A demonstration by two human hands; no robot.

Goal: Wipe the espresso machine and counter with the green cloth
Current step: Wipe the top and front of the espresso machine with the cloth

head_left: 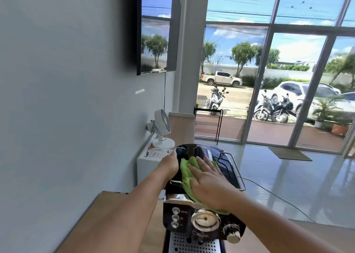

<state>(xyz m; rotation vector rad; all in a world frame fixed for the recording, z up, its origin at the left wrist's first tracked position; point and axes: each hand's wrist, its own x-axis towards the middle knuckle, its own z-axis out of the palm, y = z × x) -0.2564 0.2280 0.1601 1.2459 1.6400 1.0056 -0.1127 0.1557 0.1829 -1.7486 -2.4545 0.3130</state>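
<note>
A black and chrome espresso machine (226, 168) stands on a wooden counter (107, 224) at the bottom centre. The green cloth (185, 173) lies spread on the machine's glossy black top. My right hand (209, 181) lies flat on the cloth with straight fingers, pressing it down. My left hand (171, 163) holds the machine's upper left edge beside the chrome rail, fingers curled over the side. The machine's front shows three small buttons, a round gauge and a chrome knob. The perforated drip tray sits at the bottom edge.
A grey wall runs along the left. Behind the machine a white cabinet (148, 168) carries a small white fan (162, 129) and a printed sheet. A dark screen (155, 28) hangs on the wall. Glass doors and a shiny tiled floor (288, 179) lie to the right.
</note>
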